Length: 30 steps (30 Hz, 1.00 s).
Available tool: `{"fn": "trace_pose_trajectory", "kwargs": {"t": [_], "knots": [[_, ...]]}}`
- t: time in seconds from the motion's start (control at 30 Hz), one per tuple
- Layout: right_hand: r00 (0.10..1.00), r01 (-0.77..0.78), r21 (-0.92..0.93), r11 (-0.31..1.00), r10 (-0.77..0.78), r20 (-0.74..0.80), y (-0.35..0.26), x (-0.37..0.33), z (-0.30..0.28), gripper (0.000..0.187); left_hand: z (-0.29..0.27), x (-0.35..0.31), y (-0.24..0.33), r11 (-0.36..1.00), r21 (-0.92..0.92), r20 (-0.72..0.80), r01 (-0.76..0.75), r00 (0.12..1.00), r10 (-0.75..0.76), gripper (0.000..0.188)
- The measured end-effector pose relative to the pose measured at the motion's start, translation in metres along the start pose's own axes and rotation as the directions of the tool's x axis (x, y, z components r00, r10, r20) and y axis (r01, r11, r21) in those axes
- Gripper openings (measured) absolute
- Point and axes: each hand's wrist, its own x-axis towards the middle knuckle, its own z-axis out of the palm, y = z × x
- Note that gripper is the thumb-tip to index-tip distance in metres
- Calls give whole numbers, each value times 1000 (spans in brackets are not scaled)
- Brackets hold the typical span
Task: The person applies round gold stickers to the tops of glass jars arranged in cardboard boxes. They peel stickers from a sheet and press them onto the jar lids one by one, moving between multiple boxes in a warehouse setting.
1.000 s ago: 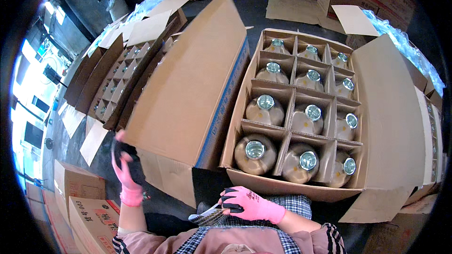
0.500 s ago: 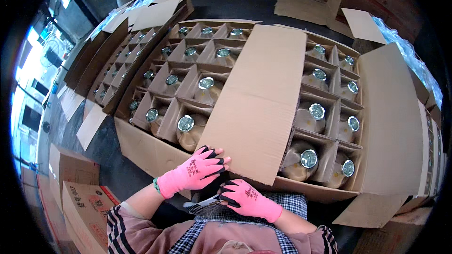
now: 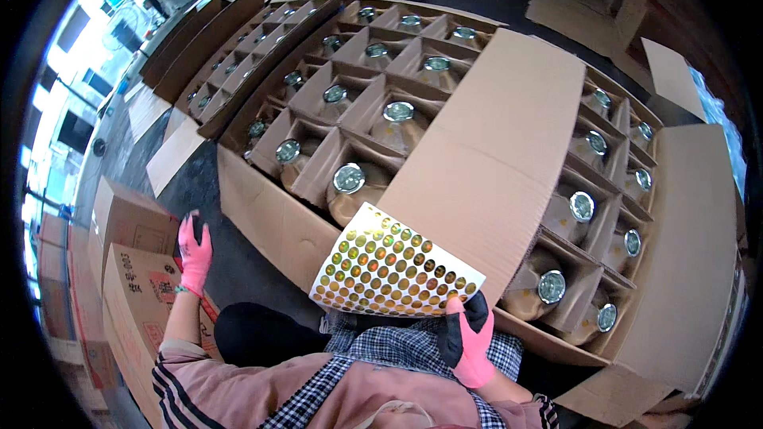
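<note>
A white sheet of shiny gold oval stickers (image 3: pixel 373 270) is pinched at its right corner by my right hand (image 3: pixel 470 342), in a pink glove with black fingertips. The sheet faces up and overlaps the near edge of a large carton (image 3: pixel 270 218). Glass bottles with silvery-rimmed round tops (image 3: pixel 348 179) stand in the carton's cardboard compartments. A flat cardboard flap (image 3: pixel 485 143) covers its middle. My left hand (image 3: pixel 195 258), gloved alike, is off to the left with its fingers apart and nothing in them, beside the stacked brown cartons.
Closed printed cartons (image 3: pixel 135 286) are stacked at the near left. Another open carton of bottles (image 3: pixel 246 63) stands at the back left, its flaps spread. To the right, a raised flap (image 3: pixel 687 246) leans outward. Flat cardboard (image 3: pixel 576 20) lies at the back right.
My left hand has left the carton's near edge and swung far left. My right hand has moved right and raised the sticker sheet into plain sight. The view has shifted.
</note>
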Motion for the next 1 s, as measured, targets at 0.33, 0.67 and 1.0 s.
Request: {"fn": "trace_pose_trajectory", "kwargs": {"t": [0.33,0.67,1.0], "knots": [[947,128,-277,952,-34,318,-19,-6,8,60,38,-149,-24,722,688,710,70,142,-690,61],[498,824,-343,452,-285,819,-16,9,18,23,53,-172,-24,676,703,693,219,3,-721,65],[464,863,-341,374,-317,827,-4,11,26,25,37,-25,-1,985,-122,140,119,985,-101,31]]}}
